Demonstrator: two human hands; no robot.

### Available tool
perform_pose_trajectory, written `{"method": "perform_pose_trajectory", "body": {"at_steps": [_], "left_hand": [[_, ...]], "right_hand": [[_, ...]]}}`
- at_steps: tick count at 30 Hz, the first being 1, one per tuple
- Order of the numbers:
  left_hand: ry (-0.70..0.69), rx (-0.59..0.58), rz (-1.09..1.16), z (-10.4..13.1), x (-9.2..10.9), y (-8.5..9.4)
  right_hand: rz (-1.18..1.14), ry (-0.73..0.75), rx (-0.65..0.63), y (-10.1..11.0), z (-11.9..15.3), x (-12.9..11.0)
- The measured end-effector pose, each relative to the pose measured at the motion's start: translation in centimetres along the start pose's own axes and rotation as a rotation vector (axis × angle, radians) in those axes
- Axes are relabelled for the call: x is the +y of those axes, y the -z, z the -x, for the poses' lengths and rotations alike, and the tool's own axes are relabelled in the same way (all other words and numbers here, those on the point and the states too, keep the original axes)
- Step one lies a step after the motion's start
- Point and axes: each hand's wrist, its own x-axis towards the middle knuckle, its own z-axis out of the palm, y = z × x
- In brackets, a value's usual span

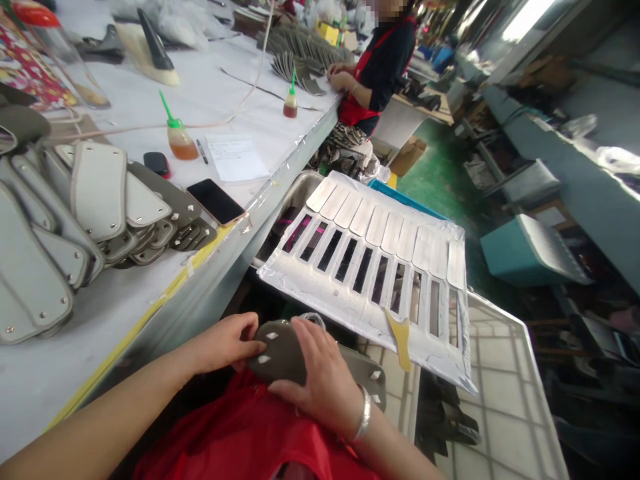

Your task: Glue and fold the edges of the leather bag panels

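A dark olive-grey rounded panel (285, 363), with small white patches near its ends, lies over my red-covered lap. My left hand (227, 343) pinches its left end between thumb and fingers. Across its middle lies my right hand (327, 383), thumb at the near edge and fingers over the far part, hiding much of the surface. Just beyond my hands is a white slotted board (285, 270), with pale rounded strips (380, 223) lying in a row along its far half. A yellow spatula (401, 339) rests on the board's near edge.
Stacked grey panels with studs (97, 190) lie on the table at left. Near them are a phone (217, 200), a paper sheet (237, 159) and a green-tipped glue bottle (181, 141). A person in a red apron (357, 110) works farther along. Tiled surface (493, 400) at right.
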Motion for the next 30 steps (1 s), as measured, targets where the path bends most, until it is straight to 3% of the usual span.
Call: {"method": "perform_pose_trajectory", "body": {"at_steps": [3, 7, 15, 20, 30], "left_hand": [[-0.015, 0.019, -0.009, 0.0, -0.2, 0.0], [-0.067, 0.073, -0.055, 0.1, -0.7, 0.1], [-0.106, 0.056, -0.008, -0.2, -1.3, 0.4], [-0.159, 0.133, -0.160, -0.4, -1.0, 0.5], [-0.175, 0.201, -0.216, -0.4, -0.4, 0.4]], "right_hand": [[0.011, 0.058, -0.033, -1.9, -1.9, -0.4], [0.033, 0.033, -0.007, -3.0, -2.1, 0.3], [0.048, 0.004, -0.027, -3.4, -2.9, -0.3], [0.034, -0.021, -0.043, -3.0, -3.2, -0.6], [0.051, -0.084, 0.000, -3.5, -3.8, -1.9]]}}
